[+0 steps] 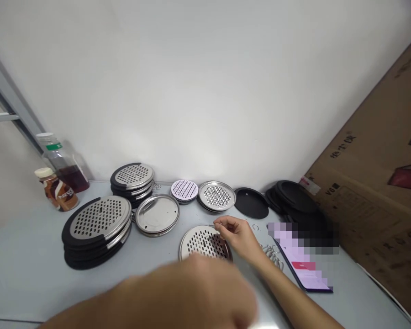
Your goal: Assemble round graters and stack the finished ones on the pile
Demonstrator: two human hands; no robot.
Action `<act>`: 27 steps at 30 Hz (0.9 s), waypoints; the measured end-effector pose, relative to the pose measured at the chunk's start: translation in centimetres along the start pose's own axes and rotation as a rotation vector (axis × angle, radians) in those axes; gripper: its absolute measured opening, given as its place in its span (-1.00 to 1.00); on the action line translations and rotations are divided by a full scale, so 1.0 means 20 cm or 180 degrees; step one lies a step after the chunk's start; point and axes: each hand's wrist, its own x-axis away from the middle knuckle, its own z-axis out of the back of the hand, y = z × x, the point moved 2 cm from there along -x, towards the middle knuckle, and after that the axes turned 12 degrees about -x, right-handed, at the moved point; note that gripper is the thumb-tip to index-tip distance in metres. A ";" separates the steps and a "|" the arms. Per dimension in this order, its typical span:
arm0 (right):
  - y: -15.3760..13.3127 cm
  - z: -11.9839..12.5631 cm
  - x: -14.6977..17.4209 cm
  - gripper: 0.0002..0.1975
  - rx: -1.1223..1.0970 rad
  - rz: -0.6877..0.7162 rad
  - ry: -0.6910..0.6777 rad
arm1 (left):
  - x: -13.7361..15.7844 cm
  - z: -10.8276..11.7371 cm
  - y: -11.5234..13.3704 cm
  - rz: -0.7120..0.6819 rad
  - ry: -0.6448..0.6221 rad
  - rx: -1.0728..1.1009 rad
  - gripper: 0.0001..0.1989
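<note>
A round metal grater disc (205, 240) with slotted holes lies on the table, its near part hidden behind my left hand. My right hand (238, 235) is at the disc's far right edge, thumb and finger pinched on a small thin metal piece (211, 224) too tiny to make out fully. Close to the camera, my left hand (205, 292) is blurred, and its fingers are hidden. Several metal rings (274, 256) lie in a bunch to the right of my right forearm, and a single ring (255, 227) sits just beyond it.
Stacked graters with black rims (97, 228) and plain metal lids (157, 214) stand at left. Along the wall are a purple grater disc (184, 189), another metal grater (217, 196) and black discs (251, 202). Bottles (60, 194), a phone (304, 265) and a cardboard box (373, 183) flank them.
</note>
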 end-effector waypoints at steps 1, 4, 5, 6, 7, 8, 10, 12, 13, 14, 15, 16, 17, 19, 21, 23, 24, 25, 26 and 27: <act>0.00 0.00 0.00 -0.73 0.0028 0.0041 0.0013 | -0.11 0.04 -0.10 0.0081 -0.0046 0.0043 -0.74; 0.01 0.00 -0.01 -0.74 0.0014 0.0027 0.0040 | -0.35 0.08 -0.36 0.1308 -0.0737 0.0787 -0.90; 0.01 0.00 -0.01 -0.74 -0.0026 -0.0016 0.0041 | -0.38 0.08 -0.42 0.1753 -0.0775 0.1048 -0.92; 0.01 0.01 -0.01 -0.74 -0.0063 -0.0061 0.0044 | -0.40 0.08 -0.45 0.2103 -0.0743 0.1242 -0.92; 0.02 0.01 -0.01 -0.74 -0.0095 -0.0098 0.0046 | -0.39 0.08 -0.48 0.2383 -0.0671 0.1396 -0.92; 0.02 0.01 -0.01 -0.74 -0.0126 -0.0127 0.0043 | -0.38 0.08 -0.49 0.2571 -0.0593 0.1514 -0.90; 0.02 0.00 -0.01 -0.74 -0.0198 -0.0179 0.0020 | -0.33 0.07 -0.50 0.2798 -0.0399 0.1665 -0.87; 0.03 -0.01 0.00 -0.72 -0.0237 -0.0202 0.0008 | -0.30 0.05 -0.50 0.2893 -0.0199 0.1751 -0.83; 0.03 -0.01 0.00 -0.72 -0.0214 -0.0178 0.0012 | -0.29 0.05 -0.50 0.2914 -0.0124 0.1776 -0.83; 0.02 -0.01 0.01 -0.73 -0.0153 -0.0122 0.0021 | -0.29 0.04 -0.50 0.2930 -0.0083 0.1793 -0.82; 0.02 -0.02 0.01 -0.74 -0.0067 -0.0038 0.0027 | -0.29 0.03 -0.50 0.2945 -0.0083 0.1801 -0.82; 0.01 -0.02 0.01 -0.76 0.0015 0.0059 0.0021 | -0.29 0.02 -0.50 0.2957 -0.0112 0.1810 -0.82; 0.01 -0.03 0.02 -0.78 0.0067 0.0140 -0.0008 | -0.29 0.01 -0.49 0.2944 -0.0146 0.1821 -0.81; 0.00 -0.04 0.03 -0.80 0.0034 0.0185 -0.0131 | -0.30 -0.01 -0.47 0.2805 -0.0223 0.1807 -0.82; 0.00 -0.07 0.04 -0.81 -0.0113 0.0103 -0.0304 | -0.31 -0.01 -0.44 0.2533 -0.0280 0.1675 -0.85; -0.01 -0.09 0.05 -0.80 -0.0280 -0.0008 -0.0469 | -0.31 0.00 -0.42 0.2264 -0.0325 0.1450 -0.84; -0.01 -0.10 0.05 -0.79 -0.0357 -0.0052 -0.0527 | -0.31 0.00 -0.41 0.2175 -0.0339 0.1340 -0.82; -0.01 -0.11 0.06 -0.78 -0.0432 -0.0088 -0.0560 | -0.31 0.00 -0.40 0.2107 -0.0350 0.1246 -0.80; -0.01 -0.11 0.06 -0.78 -0.0503 -0.0123 -0.0571 | -0.31 0.00 -0.40 0.2065 -0.0358 0.1166 -0.79; -0.01 -0.11 0.06 -0.77 -0.0566 -0.0161 -0.0562 | -0.31 -0.01 -0.40 0.2043 -0.0355 0.1097 -0.78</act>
